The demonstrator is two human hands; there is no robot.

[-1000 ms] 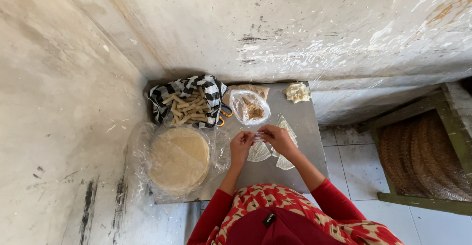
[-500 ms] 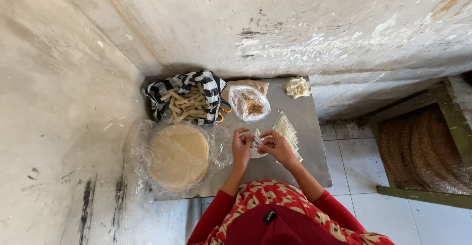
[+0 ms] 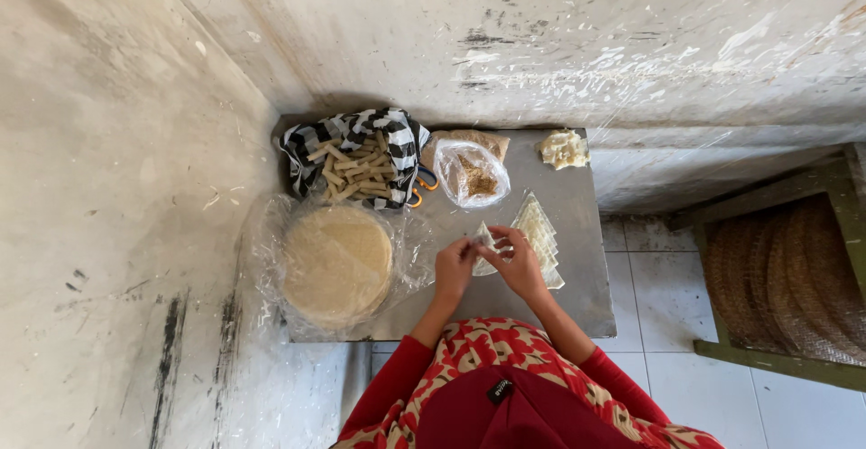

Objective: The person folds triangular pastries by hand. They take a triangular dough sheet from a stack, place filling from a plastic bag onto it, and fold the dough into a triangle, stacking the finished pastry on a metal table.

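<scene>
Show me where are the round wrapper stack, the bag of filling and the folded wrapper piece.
round wrapper stack (image 3: 338,261), head view, top centre.
bag of filling (image 3: 476,176), head view, brown filling.
folded wrapper piece (image 3: 485,235), head view, tip between both hands.

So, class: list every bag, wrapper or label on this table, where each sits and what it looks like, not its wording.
Clear bag: table's far middle, open, brown crumbs inside.
Plastic wrap: left side, clear, crinkled, under a round pale wrapper stack.
Checked cloth: far left corner, black and white, holding pale rolls.
Small dark label: on the person's red clothing.
</scene>
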